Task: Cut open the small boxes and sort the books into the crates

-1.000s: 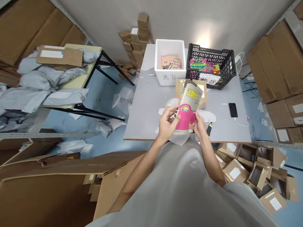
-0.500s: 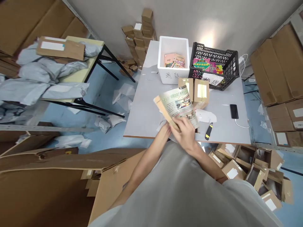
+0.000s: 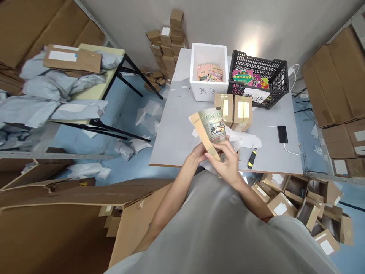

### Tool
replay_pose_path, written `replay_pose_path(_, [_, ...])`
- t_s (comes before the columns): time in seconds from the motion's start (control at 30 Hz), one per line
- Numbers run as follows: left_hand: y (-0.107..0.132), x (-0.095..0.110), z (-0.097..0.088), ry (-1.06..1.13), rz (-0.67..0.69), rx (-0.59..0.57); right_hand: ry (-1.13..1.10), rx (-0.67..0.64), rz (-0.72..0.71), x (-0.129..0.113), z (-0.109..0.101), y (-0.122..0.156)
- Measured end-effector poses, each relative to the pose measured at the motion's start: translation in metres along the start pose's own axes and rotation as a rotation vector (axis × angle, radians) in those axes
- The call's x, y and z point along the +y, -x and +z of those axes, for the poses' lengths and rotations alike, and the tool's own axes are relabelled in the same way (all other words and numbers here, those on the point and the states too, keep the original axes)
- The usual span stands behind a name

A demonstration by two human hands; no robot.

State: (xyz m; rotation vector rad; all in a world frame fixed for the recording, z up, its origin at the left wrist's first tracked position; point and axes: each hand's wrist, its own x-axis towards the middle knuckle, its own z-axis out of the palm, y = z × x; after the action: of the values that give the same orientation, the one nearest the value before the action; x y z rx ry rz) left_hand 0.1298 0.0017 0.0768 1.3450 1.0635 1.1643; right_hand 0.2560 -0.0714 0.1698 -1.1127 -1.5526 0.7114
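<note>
Holding one thick, cream-paged paperback book point(image 3: 210, 132), tilted, at the front edge of the grey rectangular table point(image 3: 173, 129). Cover bears a green Chinese heading; smaller print illegible. My left hand point(image 3: 199, 153) and right hand point(image 3: 230, 164) both pinch its lower end; left fingers partly hidden behind it. Tabletop extends left of my hands; to their right, near the edge, lies a black-and-yellow utility knife point(image 3: 252, 159). Just beyond my hands: two taped brown cardboard boxes point(image 3: 242, 121), pale labels. Farther ahead: white foam box point(image 3: 209, 86), hand-lettered 退货, pink books point(image 3: 207, 72) inside; beside it, black plastic lattice crate point(image 3: 281, 82) containing pink-and-green books point(image 3: 243, 77).
</note>
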Motion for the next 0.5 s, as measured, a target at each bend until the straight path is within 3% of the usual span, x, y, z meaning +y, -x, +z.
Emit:
replay_pose_path(0.13, [0.003,-0.006,-0.024,0.443,-0.360,-0.192,-0.057,0.062,0.185,0.013,-0.026,-0.008])
replay_pose_path(0.23, [0.010,0.003,-0.046,0.533,-0.468,-0.104,-0.119,0.092,0.335,0.043,-0.050,-0.017])
replay_pose_path(0.37, [0.011,0.028,-0.063,0.402,-0.396,-0.053,-0.216,0.039,0.372,0.076,-0.072,-0.024])
replay_pose_path(0.5, [0.012,0.054,-0.069,0.174,-0.113,-0.027,-0.252,-0.001,0.255,0.078,-0.081,-0.022])
